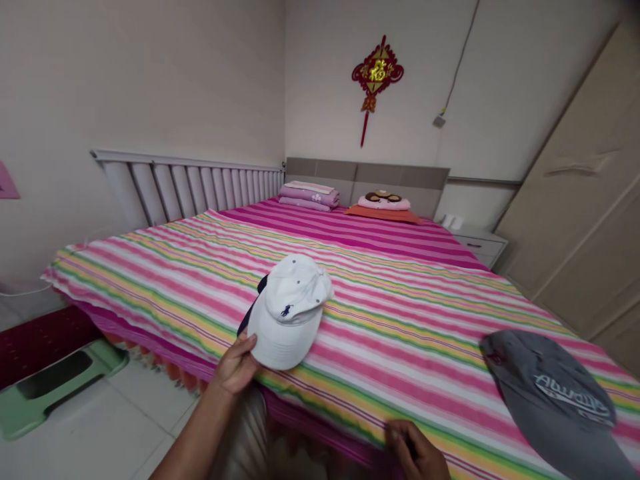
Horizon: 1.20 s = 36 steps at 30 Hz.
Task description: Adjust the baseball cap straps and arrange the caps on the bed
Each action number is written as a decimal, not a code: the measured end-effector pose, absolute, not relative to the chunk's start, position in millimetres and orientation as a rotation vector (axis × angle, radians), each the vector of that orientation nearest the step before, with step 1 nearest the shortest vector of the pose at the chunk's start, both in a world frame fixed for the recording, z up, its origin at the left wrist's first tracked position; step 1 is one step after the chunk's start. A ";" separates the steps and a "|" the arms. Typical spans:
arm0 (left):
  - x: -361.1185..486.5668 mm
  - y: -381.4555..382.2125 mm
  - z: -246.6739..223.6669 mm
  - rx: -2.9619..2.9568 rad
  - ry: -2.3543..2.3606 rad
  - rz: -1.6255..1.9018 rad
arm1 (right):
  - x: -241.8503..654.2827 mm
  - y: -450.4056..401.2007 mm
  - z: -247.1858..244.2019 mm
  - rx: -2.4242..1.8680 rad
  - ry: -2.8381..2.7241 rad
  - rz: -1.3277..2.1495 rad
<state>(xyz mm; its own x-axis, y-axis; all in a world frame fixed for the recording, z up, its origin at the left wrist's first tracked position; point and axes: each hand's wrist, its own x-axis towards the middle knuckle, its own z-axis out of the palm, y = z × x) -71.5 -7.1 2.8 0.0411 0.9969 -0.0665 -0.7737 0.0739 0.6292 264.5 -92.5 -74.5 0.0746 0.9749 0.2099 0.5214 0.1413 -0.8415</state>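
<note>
My left hand (237, 365) is closed on the brim of a white cap (295, 290) with a small dark rider logo and eyelets. Behind the white cap, a dark navy cap (245, 323) shows only at its left edge, near my fingers. Over at the bed's front edge, my right hand (419, 453) has loosely bent fingers, with a gap between thumb and forefinger and nothing seen in it. A grey cap (560, 393) with pale lettering lies on the striped sheet (370, 347), right of that hand.
Folded purple bedding (309, 198) and a pink and orange stack (384, 205) sit by the headboard (400, 179). A radiator (200, 187) runs along the left wall. A green stool (60, 383) stands on the floor at left, a white nightstand (480, 245) beyond the bed.
</note>
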 end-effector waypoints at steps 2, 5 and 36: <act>-45.8 -14.8 -8.3 0.458 0.452 1.374 | 246.1 -84.7 -52.1 -1.342 -1.432 0.885; -1.9 -35.0 -27.3 0.478 0.276 1.181 | 225.4 -71.7 -17.5 -0.977 -1.242 1.312; 43.1 -15.2 16.2 0.544 -0.103 0.798 | 250.9 -65.7 33.4 -0.569 -0.586 1.575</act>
<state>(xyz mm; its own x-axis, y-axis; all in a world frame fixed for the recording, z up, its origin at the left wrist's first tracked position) 43.1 -15.2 16.2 0.7009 0.6525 0.2882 -0.7043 0.5691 0.4244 250.9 -65.7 33.4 -0.0782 0.9968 -0.0192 -0.7422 -0.0711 -0.6664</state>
